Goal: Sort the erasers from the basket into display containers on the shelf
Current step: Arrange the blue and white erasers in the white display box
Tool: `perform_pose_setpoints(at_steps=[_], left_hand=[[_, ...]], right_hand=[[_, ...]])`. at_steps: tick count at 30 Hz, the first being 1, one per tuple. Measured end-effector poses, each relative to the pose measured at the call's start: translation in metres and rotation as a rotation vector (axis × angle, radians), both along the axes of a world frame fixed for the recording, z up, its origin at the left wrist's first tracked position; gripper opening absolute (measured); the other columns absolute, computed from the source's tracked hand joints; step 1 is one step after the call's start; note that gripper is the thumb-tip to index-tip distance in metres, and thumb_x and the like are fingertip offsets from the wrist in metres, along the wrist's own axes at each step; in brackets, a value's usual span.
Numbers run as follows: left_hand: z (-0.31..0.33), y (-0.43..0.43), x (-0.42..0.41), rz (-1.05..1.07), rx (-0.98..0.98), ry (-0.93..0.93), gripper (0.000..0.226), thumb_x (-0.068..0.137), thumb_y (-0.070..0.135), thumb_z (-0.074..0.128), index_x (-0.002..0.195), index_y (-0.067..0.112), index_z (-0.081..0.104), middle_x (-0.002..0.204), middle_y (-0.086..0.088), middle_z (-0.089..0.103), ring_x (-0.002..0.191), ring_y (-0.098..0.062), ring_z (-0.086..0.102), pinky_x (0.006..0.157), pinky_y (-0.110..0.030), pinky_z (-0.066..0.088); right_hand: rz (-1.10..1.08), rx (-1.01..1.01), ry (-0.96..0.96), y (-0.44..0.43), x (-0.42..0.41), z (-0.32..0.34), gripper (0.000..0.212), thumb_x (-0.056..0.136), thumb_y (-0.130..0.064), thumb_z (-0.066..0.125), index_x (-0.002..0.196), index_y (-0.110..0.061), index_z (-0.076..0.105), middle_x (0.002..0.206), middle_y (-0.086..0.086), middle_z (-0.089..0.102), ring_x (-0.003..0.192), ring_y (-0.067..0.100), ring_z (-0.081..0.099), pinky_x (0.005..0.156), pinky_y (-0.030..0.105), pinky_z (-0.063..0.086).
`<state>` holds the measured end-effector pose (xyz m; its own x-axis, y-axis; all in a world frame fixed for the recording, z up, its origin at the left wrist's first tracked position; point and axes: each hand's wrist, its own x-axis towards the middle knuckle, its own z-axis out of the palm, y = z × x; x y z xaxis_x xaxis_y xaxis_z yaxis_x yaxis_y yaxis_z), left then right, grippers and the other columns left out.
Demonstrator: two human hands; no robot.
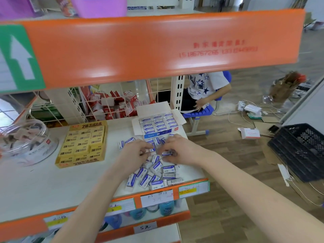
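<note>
A loose pile of blue-and-white erasers [154, 174] lies on the white shelf [52, 186] near its right front corner. Behind the pile stands an open white display box [158, 124] filled with the same erasers in rows. My left hand [135, 150] reaches into the top of the pile with curled fingers on erasers. My right hand [177, 149] pinches one blue-and-white eraser [168, 153], barcode side up, just in front of the box. Both hands are close together.
A yellow display box of 2B erasers [82, 144] sits left of the pile, and a clear plastic jar [26, 142] further left. An orange upper shelf edge [157, 46] overhangs. A black crate [301, 151] stands on the floor at right. A seated person [205, 88] is behind the shelf.
</note>
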<state>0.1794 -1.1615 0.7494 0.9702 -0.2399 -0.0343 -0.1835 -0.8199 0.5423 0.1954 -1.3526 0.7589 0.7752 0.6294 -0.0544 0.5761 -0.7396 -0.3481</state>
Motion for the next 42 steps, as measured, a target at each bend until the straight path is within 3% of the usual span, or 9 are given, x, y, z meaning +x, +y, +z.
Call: perform_pose_setpoints(at_steps=[7,11,13,16,21,25,31,36,42], left_hand=[[0.006,0.005,-0.008,0.016,0.029,0.008,0.032,0.090,0.020,0.061,0.122,0.023,0.063,0.125,0.007,0.061,0.110,-0.007,0.055,0.084,-0.013,0.034],[0.007,-0.001,-0.013,-0.010,0.009,0.029,0.032,0.088,0.033,0.063,0.119,0.027,0.063,0.120,0.010,0.060,0.101,-0.004,0.054,0.085,-0.019,0.039],[0.008,-0.004,-0.014,-0.020,0.021,0.060,0.033,0.086,0.040,0.064,0.117,0.029,0.063,0.115,0.012,0.058,0.097,-0.003,0.055,0.086,-0.024,0.042],[0.010,-0.008,-0.013,-0.028,0.068,0.072,0.036,0.084,0.046,0.063,0.117,0.030,0.062,0.106,0.013,0.058,0.103,-0.006,0.056,0.089,-0.028,0.045],[0.014,-0.014,-0.010,-0.061,0.099,0.141,0.034,0.088,0.044,0.059,0.120,0.030,0.060,0.098,0.014,0.055,0.098,-0.007,0.056,0.086,-0.026,0.045],[0.014,-0.015,-0.008,-0.088,0.119,0.168,0.020,0.092,0.039,0.055,0.108,0.032,0.064,0.109,0.012,0.065,0.097,-0.005,0.057,0.088,-0.027,0.047],[0.012,-0.011,-0.007,-0.196,0.262,0.184,0.034,0.096,0.030,0.048,0.125,0.047,0.053,0.128,0.008,0.053,0.120,-0.014,0.048,0.104,-0.038,0.037],[0.015,-0.010,-0.004,-0.237,0.296,0.223,0.034,0.094,0.029,0.053,0.126,0.040,0.053,0.125,0.007,0.052,0.118,-0.014,0.046,0.102,-0.035,0.036],[0.012,-0.004,-0.004,-0.184,0.152,0.228,0.029,0.089,0.022,0.062,0.116,0.030,0.054,0.129,0.011,0.053,0.121,-0.007,0.047,0.089,-0.020,0.034]], right_hand=[[-0.063,0.111,-0.013,0.003,-0.001,-0.007,0.020,0.089,-0.020,0.060,0.108,-0.021,0.068,0.095,-0.007,0.060,0.092,0.009,0.040,0.075,0.016,0.025],[-0.226,0.369,0.034,0.000,-0.001,-0.004,0.021,0.088,-0.018,0.062,0.108,-0.023,0.068,0.096,-0.007,0.065,0.082,0.005,0.053,0.071,0.006,0.037],[-0.277,0.448,0.063,-0.003,0.000,-0.001,0.024,0.088,-0.017,0.063,0.112,-0.023,0.066,0.092,-0.008,0.062,0.081,0.006,0.057,0.074,0.011,0.043],[-0.304,0.445,0.036,-0.009,0.002,0.000,0.027,0.089,-0.016,0.062,0.115,-0.022,0.066,0.093,-0.005,0.061,0.083,0.010,0.059,0.078,0.017,0.046],[-0.320,0.450,-0.015,-0.017,-0.002,-0.008,0.028,0.087,-0.009,0.060,0.110,-0.022,0.070,0.094,-0.003,0.055,0.079,0.012,0.056,0.074,0.010,0.042],[-0.335,0.462,-0.005,-0.020,-0.006,-0.014,0.024,0.087,-0.003,0.059,0.104,-0.015,0.072,0.101,-0.007,0.054,0.074,0.012,0.054,0.069,0.003,0.036],[-0.331,0.439,0.001,-0.023,-0.010,-0.018,0.030,0.086,-0.006,0.061,0.112,-0.017,0.069,0.113,-0.002,0.062,0.091,0.010,0.058,0.076,-0.003,0.034],[-0.329,0.424,0.002,-0.022,-0.009,-0.021,0.031,0.086,-0.007,0.061,0.114,-0.015,0.068,0.117,0.001,0.062,0.096,0.002,0.053,0.080,-0.004,0.032],[-0.293,0.404,0.021,-0.024,-0.011,-0.023,0.037,0.085,-0.004,0.062,0.120,-0.013,0.064,0.121,0.000,0.059,0.100,0.002,0.052,0.082,-0.003,0.032]])
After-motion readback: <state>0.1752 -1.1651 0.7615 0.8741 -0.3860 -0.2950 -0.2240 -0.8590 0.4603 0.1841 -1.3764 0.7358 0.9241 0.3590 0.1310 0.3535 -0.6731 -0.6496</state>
